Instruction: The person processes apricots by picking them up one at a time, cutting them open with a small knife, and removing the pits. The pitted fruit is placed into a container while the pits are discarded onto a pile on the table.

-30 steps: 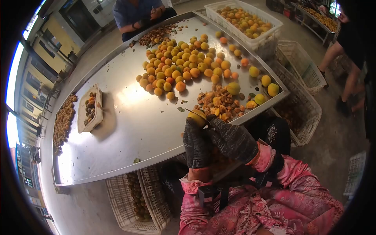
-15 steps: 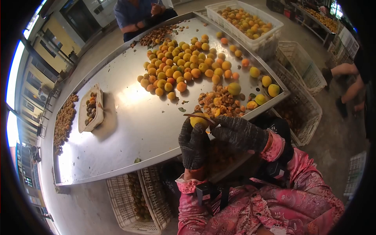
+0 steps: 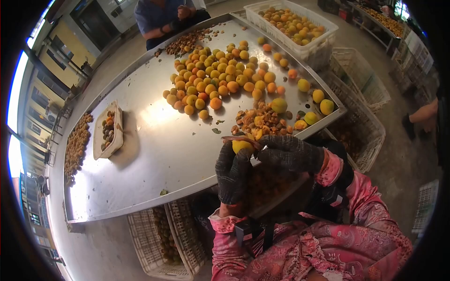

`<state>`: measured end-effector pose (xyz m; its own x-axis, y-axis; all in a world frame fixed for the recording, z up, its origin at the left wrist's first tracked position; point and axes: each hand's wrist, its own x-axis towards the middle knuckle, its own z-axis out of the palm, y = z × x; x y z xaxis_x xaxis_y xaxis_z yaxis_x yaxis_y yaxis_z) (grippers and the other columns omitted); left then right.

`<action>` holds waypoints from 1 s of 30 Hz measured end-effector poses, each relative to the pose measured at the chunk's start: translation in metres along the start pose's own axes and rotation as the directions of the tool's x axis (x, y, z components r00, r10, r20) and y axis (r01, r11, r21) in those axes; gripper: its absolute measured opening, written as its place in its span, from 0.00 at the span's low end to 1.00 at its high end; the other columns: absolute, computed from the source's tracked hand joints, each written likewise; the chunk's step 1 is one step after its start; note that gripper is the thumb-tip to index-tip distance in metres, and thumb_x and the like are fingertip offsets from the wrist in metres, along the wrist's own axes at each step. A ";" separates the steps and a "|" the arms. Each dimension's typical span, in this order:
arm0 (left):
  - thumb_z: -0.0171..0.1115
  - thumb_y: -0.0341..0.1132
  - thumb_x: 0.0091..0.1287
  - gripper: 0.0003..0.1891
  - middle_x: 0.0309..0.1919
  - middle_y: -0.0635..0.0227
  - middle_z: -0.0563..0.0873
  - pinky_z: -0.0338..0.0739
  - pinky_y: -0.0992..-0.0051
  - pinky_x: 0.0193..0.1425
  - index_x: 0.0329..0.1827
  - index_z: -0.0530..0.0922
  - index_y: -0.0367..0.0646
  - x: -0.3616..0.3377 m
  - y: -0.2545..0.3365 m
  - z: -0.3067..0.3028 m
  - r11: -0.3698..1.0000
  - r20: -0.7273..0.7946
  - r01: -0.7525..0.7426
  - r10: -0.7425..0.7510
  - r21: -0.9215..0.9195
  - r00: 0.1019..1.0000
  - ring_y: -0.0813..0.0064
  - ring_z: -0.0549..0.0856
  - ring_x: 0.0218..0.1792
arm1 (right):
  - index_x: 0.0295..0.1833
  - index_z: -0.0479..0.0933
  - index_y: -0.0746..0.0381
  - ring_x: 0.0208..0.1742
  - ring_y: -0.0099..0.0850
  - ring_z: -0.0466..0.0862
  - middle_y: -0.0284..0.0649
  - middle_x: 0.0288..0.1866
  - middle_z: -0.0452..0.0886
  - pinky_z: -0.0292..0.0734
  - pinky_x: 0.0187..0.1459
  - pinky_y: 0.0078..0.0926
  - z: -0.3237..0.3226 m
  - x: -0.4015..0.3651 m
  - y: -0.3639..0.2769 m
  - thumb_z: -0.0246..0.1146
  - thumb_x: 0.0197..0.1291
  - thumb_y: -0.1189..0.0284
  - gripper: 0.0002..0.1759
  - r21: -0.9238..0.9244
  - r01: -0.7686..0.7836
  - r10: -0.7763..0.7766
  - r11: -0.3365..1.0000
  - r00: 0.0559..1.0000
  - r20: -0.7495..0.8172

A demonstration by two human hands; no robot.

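Note:
My left hand [image 3: 230, 175], in a dark grey knit glove, is closed around a yellow apricot [image 3: 242, 146] just over the table's near edge. My right hand [image 3: 289, 153], gloved alike, is closed at the fruit's right side. Across the top of the apricot lies a thin, curved, brownish strip [image 3: 234, 138], blade-like, its right end running to my right fingers; its handle, if any, is hidden. Just beyond my hands sits a heap of split apricot pieces and stones [image 3: 258, 121]. Whole apricots [image 3: 218, 77] are piled further up the metal table [image 3: 164, 150].
A white tub [image 3: 108, 136] of dark pieces and a band of stones [image 3: 79, 140] are at the left. A crate of apricots [image 3: 293, 40] stands at the far corner. Crates [image 3: 164, 234] sit below the table. Opposite is a person [image 3: 164, 23]; another person's arm [image 3: 422, 114] shows at right.
Both my hands, with the apricot, have shifted slightly right and down. The strip now lies flatter across the fruit. At the right edge, the other person's limbs have moved.

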<state>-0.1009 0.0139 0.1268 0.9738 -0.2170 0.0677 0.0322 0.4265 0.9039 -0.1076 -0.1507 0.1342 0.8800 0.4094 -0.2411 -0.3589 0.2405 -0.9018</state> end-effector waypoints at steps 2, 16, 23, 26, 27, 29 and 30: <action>0.57 0.33 0.63 0.13 0.40 0.61 0.80 0.71 0.71 0.48 0.47 0.73 0.33 0.006 -0.017 -0.007 0.997 -0.148 0.064 -0.058 0.035 0.987 0.71 0.78 0.41 | 0.52 0.73 0.67 0.45 0.41 0.80 0.50 0.46 0.77 0.76 0.44 0.33 0.003 0.000 0.000 0.60 0.56 0.74 0.17 -0.794 0.486 -0.569 0.365 0.791 0.223; 0.48 0.38 0.69 0.14 0.38 0.58 0.79 0.71 0.71 0.41 0.47 0.72 0.34 0.007 -0.016 -0.001 0.998 -0.170 0.051 -0.044 0.038 0.984 0.71 0.77 0.38 | 0.55 0.70 0.66 0.48 0.37 0.79 0.45 0.47 0.77 0.75 0.47 0.30 0.002 0.021 0.041 0.56 0.60 0.75 0.17 -0.624 0.530 -0.648 0.575 0.760 0.048; 0.53 0.38 0.67 0.14 0.33 0.69 0.79 0.68 0.81 0.31 0.48 0.72 0.36 0.007 -0.007 -0.002 0.999 -0.063 -0.012 0.014 0.039 0.998 0.83 0.74 0.31 | 0.52 0.73 0.64 0.47 0.22 0.77 0.38 0.45 0.78 0.74 0.46 0.22 0.000 -0.002 -0.003 0.60 0.60 0.73 0.15 0.059 0.001 -0.003 0.998 1.000 0.031; 0.54 0.38 0.67 0.14 0.32 0.71 0.79 0.68 0.83 0.30 0.48 0.72 0.36 0.009 -0.031 -0.018 0.956 -0.125 -0.032 0.071 0.290 0.990 0.84 0.75 0.29 | 0.52 0.73 0.64 0.46 0.24 0.78 0.39 0.46 0.79 0.75 0.46 0.23 -0.005 0.009 0.009 0.58 0.61 0.73 0.15 -0.275 0.297 -0.292 0.915 0.955 0.059; 0.54 0.38 0.67 0.14 0.32 0.71 0.79 0.68 0.83 0.30 0.48 0.72 0.36 0.008 -0.025 -0.008 0.956 -0.126 -0.031 0.070 0.290 0.990 0.84 0.75 0.29 | 0.52 0.73 0.64 0.46 0.24 0.78 0.39 0.46 0.79 0.75 0.46 0.23 -0.007 0.013 0.016 0.58 0.61 0.73 0.15 -0.274 0.296 -0.291 0.915 0.955 0.060; 0.51 0.41 0.69 0.14 0.29 0.72 0.78 0.66 0.85 0.28 0.44 0.74 0.38 0.008 -0.006 0.020 0.998 -0.175 -0.032 0.040 0.052 0.984 0.83 0.73 0.27 | 0.54 0.72 0.64 0.47 0.24 0.77 0.39 0.47 0.78 0.74 0.48 0.24 -0.011 0.020 0.036 0.57 0.61 0.73 0.15 -0.458 0.413 -0.438 0.787 0.897 0.057; 0.51 0.41 0.69 0.14 0.29 0.72 0.78 0.66 0.85 0.28 0.44 0.74 0.38 0.009 -0.010 0.018 0.998 -0.175 -0.033 0.041 0.051 0.984 0.83 0.73 0.27 | 0.54 0.72 0.65 0.48 0.24 0.77 0.39 0.48 0.78 0.74 0.49 0.24 -0.013 0.023 0.045 0.57 0.62 0.73 0.16 -0.544 0.458 -0.508 0.703 0.859 0.066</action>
<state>-0.0961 -0.0081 0.1262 0.9987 -0.0421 0.0300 -0.0113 0.3880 0.9216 -0.0997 -0.1418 0.0839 0.9174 0.2879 0.2749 0.3198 -0.1221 -0.9396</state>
